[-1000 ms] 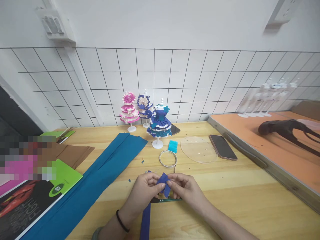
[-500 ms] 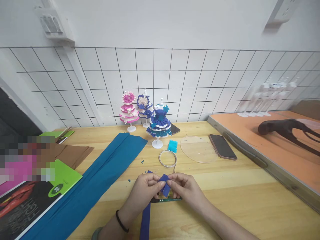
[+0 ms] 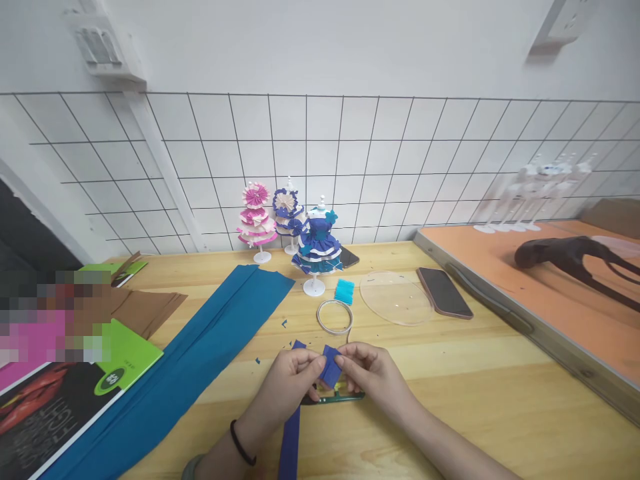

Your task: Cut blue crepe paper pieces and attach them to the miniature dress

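Observation:
A small folded piece of dark blue crepe paper is pinched between my two hands, just above the table. My left hand grips its left edge, fingers curled. On the other edge, my right hand holds it between thumb and fingers. Below the hands lies a green-handled tool, its other end hidden by them. A dark blue strip runs under my left wrist toward the front edge. Just beyond the hands rests a coil of thin wire or cord.
Miniature dress forms in blue and pink paper dresses stand at the back. A teal paper sheet lies left. To the right are a clear round disc, a phone and a raised orange surface.
The blue paper piece has been tilted and turned slightly between my fingers. Both hands stay in nearly the same place; the whole view has shifted very slightly.

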Demonstrator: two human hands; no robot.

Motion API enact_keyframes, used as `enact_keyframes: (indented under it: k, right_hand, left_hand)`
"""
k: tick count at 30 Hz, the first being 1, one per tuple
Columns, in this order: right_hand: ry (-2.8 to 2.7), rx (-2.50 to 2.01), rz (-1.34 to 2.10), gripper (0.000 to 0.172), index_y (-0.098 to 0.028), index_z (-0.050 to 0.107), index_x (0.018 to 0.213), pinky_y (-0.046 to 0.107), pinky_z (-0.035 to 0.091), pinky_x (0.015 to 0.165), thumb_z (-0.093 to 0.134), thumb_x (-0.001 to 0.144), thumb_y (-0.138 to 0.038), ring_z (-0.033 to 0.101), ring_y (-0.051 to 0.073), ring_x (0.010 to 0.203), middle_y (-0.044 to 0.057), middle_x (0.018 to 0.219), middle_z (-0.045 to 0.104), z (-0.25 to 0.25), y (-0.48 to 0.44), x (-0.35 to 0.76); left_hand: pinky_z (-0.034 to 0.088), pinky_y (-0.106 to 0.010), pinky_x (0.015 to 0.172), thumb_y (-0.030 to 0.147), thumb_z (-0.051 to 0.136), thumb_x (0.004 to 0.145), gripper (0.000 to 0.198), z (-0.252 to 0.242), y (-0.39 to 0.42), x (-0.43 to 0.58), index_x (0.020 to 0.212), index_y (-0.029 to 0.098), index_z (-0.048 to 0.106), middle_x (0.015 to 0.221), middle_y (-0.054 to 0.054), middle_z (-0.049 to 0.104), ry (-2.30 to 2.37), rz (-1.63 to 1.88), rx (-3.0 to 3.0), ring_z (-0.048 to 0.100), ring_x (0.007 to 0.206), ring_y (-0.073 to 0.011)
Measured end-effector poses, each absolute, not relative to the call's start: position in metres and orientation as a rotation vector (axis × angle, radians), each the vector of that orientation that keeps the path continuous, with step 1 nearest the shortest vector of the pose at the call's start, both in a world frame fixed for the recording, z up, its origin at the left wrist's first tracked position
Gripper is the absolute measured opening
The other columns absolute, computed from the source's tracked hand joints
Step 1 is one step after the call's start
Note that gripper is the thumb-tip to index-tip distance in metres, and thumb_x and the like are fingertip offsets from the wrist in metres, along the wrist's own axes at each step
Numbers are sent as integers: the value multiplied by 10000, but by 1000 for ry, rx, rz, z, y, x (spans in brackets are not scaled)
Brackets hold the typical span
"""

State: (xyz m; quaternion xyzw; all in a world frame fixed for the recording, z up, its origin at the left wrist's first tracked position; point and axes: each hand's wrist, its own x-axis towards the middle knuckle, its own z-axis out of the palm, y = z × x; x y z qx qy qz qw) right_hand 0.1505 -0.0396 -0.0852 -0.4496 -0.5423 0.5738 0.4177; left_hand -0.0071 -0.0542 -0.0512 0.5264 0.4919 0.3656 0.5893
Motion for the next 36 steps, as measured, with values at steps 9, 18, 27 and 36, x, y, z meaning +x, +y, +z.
enact_keyframes:
  k: [9, 18, 27, 36]
  right_hand:
    - [-1380, -1136, 1390, 357, -129, 603, 732, 174, 367, 381, 634, 644, -474, 448, 57, 370, -28, 510, 546, -82, -39, 153]
    - [-1419, -1100, 1449, 349, -140, 592, 724, 184, 426, 420, 631, 645, -478, 468, 64, 410, -23, 547, 546, -76, -44, 150]
    - [-1463, -1088, 1354, 269, -144, 582, 726, 193, 447, 427, 602, 706, -411, 469, 78, 457, -17, 592, 514, -79, -45, 150]
    - [-1427, -1129, 1379, 322, -130, 606, 711, 188, 424, 400, 629, 658, -446, 477, 69, 390, -8, 564, 558, -78, -44, 149]
  left_hand:
    - [426, -183, 425, 406, 521, 724, 302, -62, -49, -12, 708, 114, 599, 633, -54, 646, 1239, 905, 1160, 607, 568, -149]
    - [425, -174, 430, 415, 529, 718, 311, -60, -53, -10, 674, 126, 636, 587, -22, 621, 1160, 839, 1193, 535, 448, -84]
    - [419, -172, 436, 391, 514, 737, 301, -55, -55, -7, 660, 123, 629, 599, -36, 625, 1146, 798, 1225, 537, 467, -85]
    - [447, -182, 456, 379, 507, 744, 294, -59, -56, -7, 655, 123, 623, 609, -24, 606, 1099, 812, 1234, 536, 494, -89]
